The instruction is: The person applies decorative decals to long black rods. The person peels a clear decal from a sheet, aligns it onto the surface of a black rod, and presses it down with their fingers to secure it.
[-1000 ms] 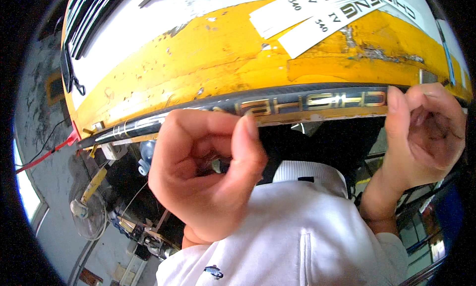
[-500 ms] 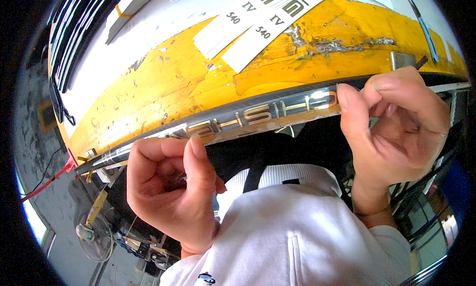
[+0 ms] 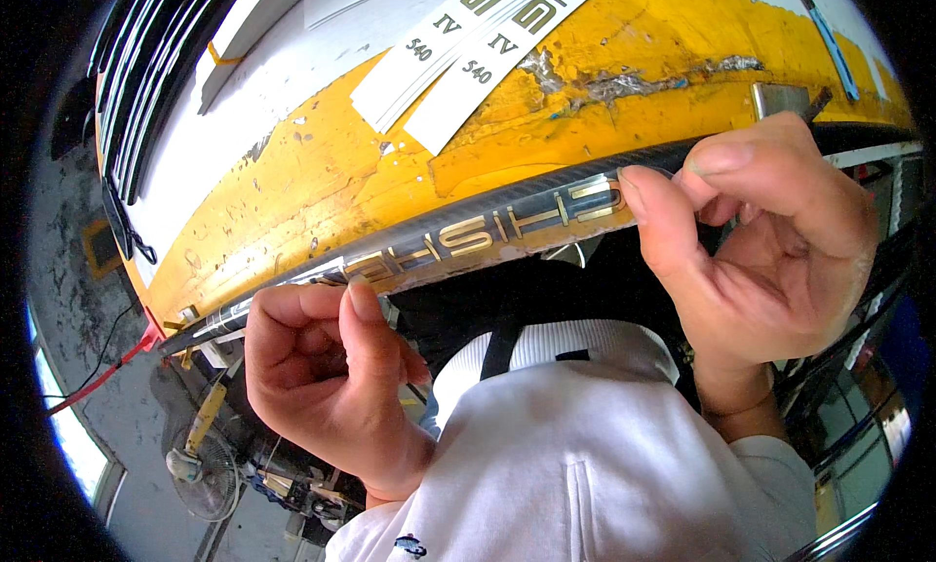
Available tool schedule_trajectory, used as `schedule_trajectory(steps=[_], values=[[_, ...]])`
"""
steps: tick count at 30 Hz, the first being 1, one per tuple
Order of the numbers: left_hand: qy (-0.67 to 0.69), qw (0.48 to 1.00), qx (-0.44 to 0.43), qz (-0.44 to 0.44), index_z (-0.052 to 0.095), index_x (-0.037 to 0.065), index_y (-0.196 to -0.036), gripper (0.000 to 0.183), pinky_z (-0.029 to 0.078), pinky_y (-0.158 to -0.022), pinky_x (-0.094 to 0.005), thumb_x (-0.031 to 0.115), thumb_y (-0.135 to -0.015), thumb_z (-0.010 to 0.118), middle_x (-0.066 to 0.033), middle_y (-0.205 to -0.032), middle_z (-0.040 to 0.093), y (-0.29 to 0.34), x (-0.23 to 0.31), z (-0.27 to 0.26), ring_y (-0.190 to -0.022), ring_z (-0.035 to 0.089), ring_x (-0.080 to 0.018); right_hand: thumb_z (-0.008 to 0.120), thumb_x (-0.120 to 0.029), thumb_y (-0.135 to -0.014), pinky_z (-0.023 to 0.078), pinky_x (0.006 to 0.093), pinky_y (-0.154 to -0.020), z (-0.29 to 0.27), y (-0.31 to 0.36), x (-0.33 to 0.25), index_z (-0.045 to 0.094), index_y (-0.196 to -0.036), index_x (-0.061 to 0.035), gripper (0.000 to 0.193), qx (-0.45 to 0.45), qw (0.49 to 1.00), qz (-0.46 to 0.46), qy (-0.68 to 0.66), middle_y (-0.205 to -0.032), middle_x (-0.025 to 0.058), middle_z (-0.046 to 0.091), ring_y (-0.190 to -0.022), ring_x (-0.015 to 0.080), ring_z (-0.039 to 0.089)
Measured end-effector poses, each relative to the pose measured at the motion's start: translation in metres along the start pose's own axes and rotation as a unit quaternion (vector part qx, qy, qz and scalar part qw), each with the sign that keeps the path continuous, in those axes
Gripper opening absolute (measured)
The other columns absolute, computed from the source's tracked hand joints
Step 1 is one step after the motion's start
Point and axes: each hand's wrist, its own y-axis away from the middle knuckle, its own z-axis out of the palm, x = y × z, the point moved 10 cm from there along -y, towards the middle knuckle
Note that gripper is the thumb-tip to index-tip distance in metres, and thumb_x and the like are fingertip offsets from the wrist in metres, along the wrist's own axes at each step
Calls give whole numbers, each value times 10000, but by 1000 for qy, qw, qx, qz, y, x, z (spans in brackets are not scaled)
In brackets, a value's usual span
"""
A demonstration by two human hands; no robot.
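A clear decal strip (image 3: 487, 235) with gold letters is stretched between my two hands, along a black carbon-look rod (image 3: 487, 196). At the strip's left end, my left hand (image 3: 327, 377) is closed, thumb and index finger pinching it. My right hand (image 3: 770, 250) pinches the other end the same way, its remaining fingers curled. The strip's lower edge hangs toward me. Whether its upper edge touches the rod, I cannot tell. The rod lies along the near edge of a worn yellow-and-white table (image 3: 283, 192).
White decal sheets (image 3: 444, 104) with dark lettering lie beyond the rod. Several black rods (image 3: 146, 104) are at the far left. A metal block (image 3: 780, 100) stands behind my right hand. A blue tool (image 3: 834, 60) lies far right; a fan (image 3: 207, 469) is below left.
The view has shifted slightly, so the table, sheets and strip appear farther left. Both hands keep their pinch on the decal strip, with little visible change against the rod.
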Motion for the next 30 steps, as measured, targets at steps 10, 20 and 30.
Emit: schedule_trajectory(steps=[10, 20, 30], values=[[-22, 999, 13, 47, 518, 30, -780, 170, 278, -302, -209, 71, -891, 641, -8, -470, 472, 1, 5, 1, -327, 390, -56, 733, 174, -662, 376, 175, -535, 0, 2, 1, 530, -1059, -25, 488, 7, 1000, -3, -9, -760, 54, 575, -592, 71, 474], [9, 1000, 6, 0, 515, 13, -780, 175, 367, -350, -167, 28, -849, 675, -45, -557, 567, 0, 0, -2, -374, 486, -60, 732, 180, -660, 382, 168, -522, 0, 2, -1, 528, -1065, -29, 499, 8, 1000, -8, -26, -762, 59, 579, -586, 70, 485], [58, 997, -53, -5, 525, -1, -789, 153, 410, -410, -158, -12, -847, 667, -48, -592, 587, -1, -2, 5, -447, 526, -56, 648, 155, -730, 427, 234, -512, -9, 2, -14, 516, -1091, -9, 418, -12, 998, -41, -56, -804, 100, 552, -599, 131, 502]])
